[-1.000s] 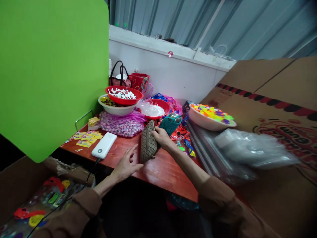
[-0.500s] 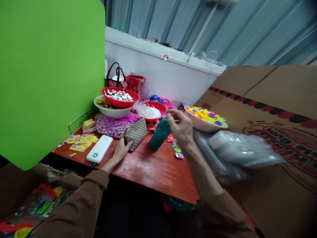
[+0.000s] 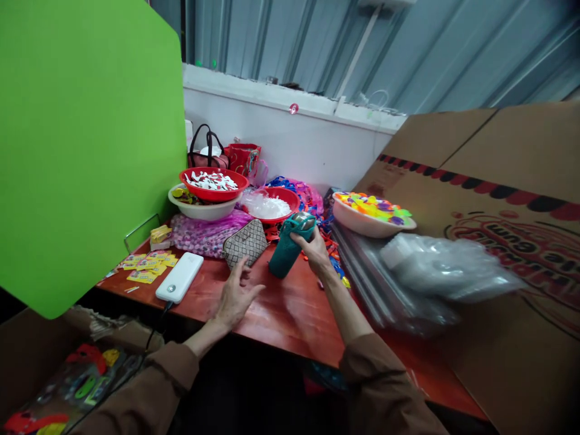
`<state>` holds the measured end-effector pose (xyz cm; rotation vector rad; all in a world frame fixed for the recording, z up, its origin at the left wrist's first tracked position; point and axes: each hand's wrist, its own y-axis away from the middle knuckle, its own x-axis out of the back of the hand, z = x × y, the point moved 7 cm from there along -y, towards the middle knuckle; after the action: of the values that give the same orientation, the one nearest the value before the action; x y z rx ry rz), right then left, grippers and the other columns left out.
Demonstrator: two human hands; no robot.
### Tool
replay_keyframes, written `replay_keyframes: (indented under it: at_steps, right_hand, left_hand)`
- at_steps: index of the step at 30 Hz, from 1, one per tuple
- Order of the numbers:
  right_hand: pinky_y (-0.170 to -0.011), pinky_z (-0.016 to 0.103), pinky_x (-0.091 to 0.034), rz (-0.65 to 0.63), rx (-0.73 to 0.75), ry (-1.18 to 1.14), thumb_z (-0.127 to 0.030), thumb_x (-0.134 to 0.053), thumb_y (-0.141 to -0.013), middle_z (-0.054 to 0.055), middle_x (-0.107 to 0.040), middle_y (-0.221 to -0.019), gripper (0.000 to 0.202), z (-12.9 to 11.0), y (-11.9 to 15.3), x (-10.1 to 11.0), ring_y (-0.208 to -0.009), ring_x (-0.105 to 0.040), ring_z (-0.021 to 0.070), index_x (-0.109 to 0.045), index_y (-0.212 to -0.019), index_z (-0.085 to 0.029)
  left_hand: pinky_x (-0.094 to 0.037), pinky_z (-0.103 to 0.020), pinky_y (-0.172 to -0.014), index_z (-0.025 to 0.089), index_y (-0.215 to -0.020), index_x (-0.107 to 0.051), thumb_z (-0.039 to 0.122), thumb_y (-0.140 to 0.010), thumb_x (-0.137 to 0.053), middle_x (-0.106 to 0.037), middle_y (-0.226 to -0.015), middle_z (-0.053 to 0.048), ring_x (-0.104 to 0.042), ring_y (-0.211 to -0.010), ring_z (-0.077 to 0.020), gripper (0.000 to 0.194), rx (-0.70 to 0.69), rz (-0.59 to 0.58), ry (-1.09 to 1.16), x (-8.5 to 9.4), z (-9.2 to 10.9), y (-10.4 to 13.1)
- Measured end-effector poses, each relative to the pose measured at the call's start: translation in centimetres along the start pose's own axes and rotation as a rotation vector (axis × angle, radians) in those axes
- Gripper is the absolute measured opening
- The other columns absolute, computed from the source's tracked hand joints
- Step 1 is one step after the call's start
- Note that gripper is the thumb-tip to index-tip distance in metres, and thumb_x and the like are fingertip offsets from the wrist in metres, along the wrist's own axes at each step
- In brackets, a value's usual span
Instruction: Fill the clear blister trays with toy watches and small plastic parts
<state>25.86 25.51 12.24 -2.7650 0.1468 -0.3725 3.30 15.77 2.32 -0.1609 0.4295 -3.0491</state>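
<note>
Here, your right hand (image 3: 316, 246) curls around the top of the tilted bottle (image 3: 283, 257), beyond and rightward of your left hand (image 3: 234, 302), which hovers, fingers loosely spread, gripping nothing, near the pouch (image 3: 246, 243). Handling the bottle appears the step in hand; the next move likely calls for firm right-hand hold, clear of the pouch.

tabletop (image 3: 290, 320) free in front; pouch (image 3: 246, 241), bottle (image 3: 284, 257) behind
</note>
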Motion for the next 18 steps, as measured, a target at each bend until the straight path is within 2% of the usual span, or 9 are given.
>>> replay_keyframes:
  at_steps: [4, 8, 10, 13, 16, 18]
  right_hand:
    - [-0.099, 0.040, -0.052, 0.050, -0.043, 0.052, -0.049, -0.081, -0.070, 0.009, -0.072, -0.121, 0.063, -1.1, 2.2, 0.0, -0.111, -0.066, 0.0280, -0.062, -0.124, -0.021]
    - [-0.092, 0.039, -0.056, -0.011, -0.060, -0.003, -0.045, -0.080, -0.071, 0.008, -0.075, -0.111, 0.054, -2.5, 6.2, -0.4, -0.103, -0.069, 0.0279, -0.063, -0.116, -0.022]
    - [-0.091, 0.040, -0.057, -0.046, -0.047, 0.014, -0.042, -0.082, -0.070, 0.007, -0.075, -0.111, 0.056, -3.3, 7.8, -0.8, -0.102, -0.070, 0.0278, -0.063, -0.119, -0.023]
    - [-0.094, 0.041, -0.058, -0.082, -0.001, 0.019, -0.039, -0.084, -0.069, 0.007, -0.070, -0.124, 0.080, -4.6, 9.0, -1.2, -0.106, -0.070, 0.0273, -0.051, -0.140, -0.026]
    - [-0.099, 0.043, -0.057, -0.078, 0.060, 0.003, -0.037, -0.086, -0.070, 0.009, -0.059, -0.141, 0.098, -5.4, 9.1, -0.9, -0.114, -0.068, 0.0279, -0.036, -0.154, -0.029]
    - [-0.100, 0.043, -0.057, -0.063, 0.089, -0.002, -0.037, -0.084, -0.072, 0.010, -0.056, -0.145, 0.098, -5.5, 9.0, -0.3, -0.118, -0.066, 0.0281, -0.033, -0.156, -0.031]
  left_hand:
    - [-0.042, -0.048, -0.109, 0.024, -0.159, -0.022, 0.041, -0.072, -0.087, -0.049, -0.146, -0.017, -0.050, -0.133, -0.0322, 0.111, -0.045, -0.063, 0.057, -2.7, 1.9, -1.6]
    - [-0.036, -0.049, -0.116, 0.026, -0.161, -0.014, 0.051, -0.067, -0.089, -0.038, -0.158, -0.018, -0.039, -0.144, -0.0345, 0.123, -0.144, -0.098, 0.162, -3.4, 4.7, -1.6]
    - [-0.035, -0.047, -0.118, 0.027, -0.161, -0.014, 0.054, -0.069, -0.087, -0.036, -0.160, -0.017, -0.039, -0.144, -0.0342, 0.121, -0.201, -0.125, 0.192, -3.3, 6.3, -1.4]
    - [-0.037, -0.044, -0.117, 0.028, -0.159, -0.025, 0.052, -0.075, -0.083, -0.044, -0.156, -0.014, -0.046, -0.140, -0.0326, 0.106, -0.230, -0.199, 0.221, -3.6, 7.9, -1.4]
    - [-0.040, -0.043, -0.114, 0.027, -0.153, -0.039, 0.049, -0.077, -0.082, -0.053, -0.149, -0.012, -0.052, -0.134, -0.0314, 0.090, -0.205, -0.232, 0.227, -3.9, 8.4, -1.9]
    - [-0.043, -0.043, -0.111, 0.026, -0.151, -0.042, 0.047, -0.076, -0.083, -0.055, -0.146, -0.012, -0.054, -0.131, -0.0316, 0.088, -0.163, -0.239, 0.225, -4.0, 8.0, -2.3]
